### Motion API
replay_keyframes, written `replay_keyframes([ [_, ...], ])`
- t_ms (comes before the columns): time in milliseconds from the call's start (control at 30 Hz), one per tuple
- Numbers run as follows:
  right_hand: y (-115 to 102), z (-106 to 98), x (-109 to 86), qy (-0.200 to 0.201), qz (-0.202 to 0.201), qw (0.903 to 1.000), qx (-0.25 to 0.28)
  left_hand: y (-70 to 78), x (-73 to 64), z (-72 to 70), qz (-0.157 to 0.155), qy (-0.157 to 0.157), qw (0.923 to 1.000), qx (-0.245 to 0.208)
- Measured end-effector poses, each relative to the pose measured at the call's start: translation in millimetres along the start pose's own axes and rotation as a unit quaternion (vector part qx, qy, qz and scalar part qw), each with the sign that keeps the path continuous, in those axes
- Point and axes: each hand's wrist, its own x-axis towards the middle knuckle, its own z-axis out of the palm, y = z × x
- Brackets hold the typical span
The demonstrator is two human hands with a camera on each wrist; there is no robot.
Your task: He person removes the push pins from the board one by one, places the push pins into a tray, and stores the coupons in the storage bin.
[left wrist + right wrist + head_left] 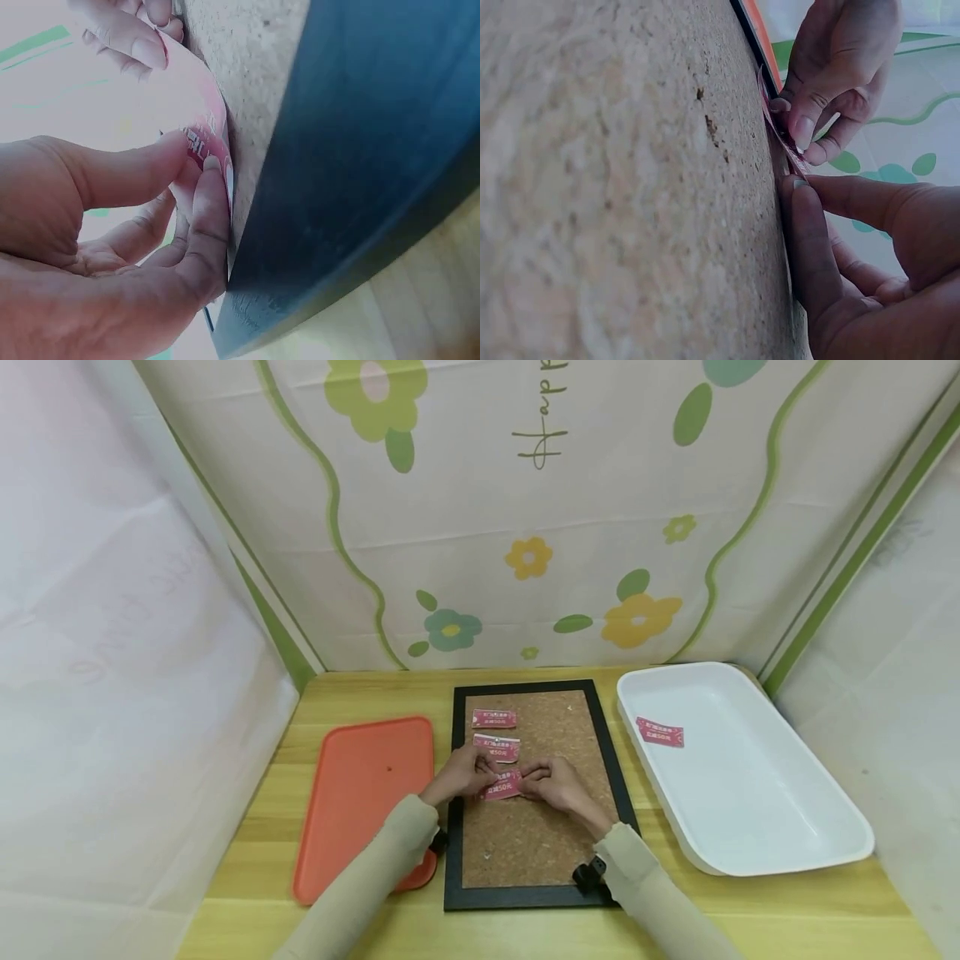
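On a black-framed cork board [555, 835], a pink paper coupon [501, 787] with white print lies between my two hands. My left hand [467, 772] is at its upper left, thumb and fingertips pinching the paper; whether a pin is also between them is hidden. The right edge of the coupon is pinched between thumb and finger of my right hand [553, 783]. In the left wrist view the coupon [196, 86] bows between the hands, close to the cork. Above it on the board are a middle coupon [508, 748] and a top coupon [495, 719], each with a small speck at its upper edge.
Left of the board lies an orange tray [367, 793], partly under my left sleeve. A white bin [750, 793] stands to the right, with another pink coupon [660, 732] at its left side. A flowered cloth [465, 527] hangs behind the wooden table [255, 827].
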Motion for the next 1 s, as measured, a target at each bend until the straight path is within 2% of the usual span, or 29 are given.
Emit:
replay_keyframes([
  [200,1,0,-0.3,-0.002,0.008,0.9999,0.008,-1.2,-1.9,-0.1,0.007,-0.008,0.9999,-0.003],
  [433,1,0,-0.8,-0.007,0.011,0.9996,0.024,-3.8,-0.8,-1.0,0.045,-0.021,0.9987,0.014],
  [600,1,-2,-1.7,-0.010,0.010,0.9996,0.026,-4.2,-0.8,-1.1,0.052,-0.028,0.9982,0.009],
  [800,-1,-6,-1.2,-0.010,0.014,0.9995,0.025,-4.8,-1.1,-2.6,0.052,-0.010,0.9985,-0.011],
  [1000,-4,-14,0.0,-0.008,0.016,0.9997,0.018,-5.7,-2.0,-6.0,0.040,0.012,0.9989,-0.021],
])
